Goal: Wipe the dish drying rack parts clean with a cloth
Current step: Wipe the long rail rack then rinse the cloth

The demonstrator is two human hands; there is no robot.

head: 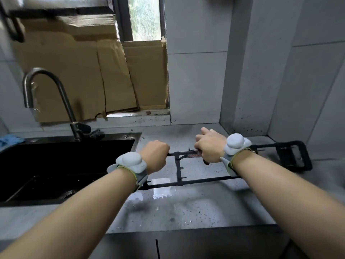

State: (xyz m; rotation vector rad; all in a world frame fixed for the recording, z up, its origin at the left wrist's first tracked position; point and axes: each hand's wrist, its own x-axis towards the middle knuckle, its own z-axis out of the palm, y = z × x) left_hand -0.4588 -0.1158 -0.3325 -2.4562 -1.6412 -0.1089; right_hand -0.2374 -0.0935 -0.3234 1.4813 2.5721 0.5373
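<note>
A black metal rack frame (pixel 204 180) lies across the grey countertop, right of the sink. My left hand (pixel 154 157) grips the left end of its far bar in a fist. My right hand (pixel 210 146) holds a small dark cloth (pixel 194 154) wrapped round the same bar, a little to the right. The cloth shows only at the edge of my fingers. Another black rack part (pixel 293 156) with a handle-like loop rests at the frame's right end, near the wall corner.
A black sink (pixel 56 171) fills the left side, with a steel tap (pixel 61 98) behind it. A blue cloth (pixel 10 140) lies at the sink's far left. Cardboard sheets (pixel 104 71) lean against the window. Water pools on the counter (pixel 160 193).
</note>
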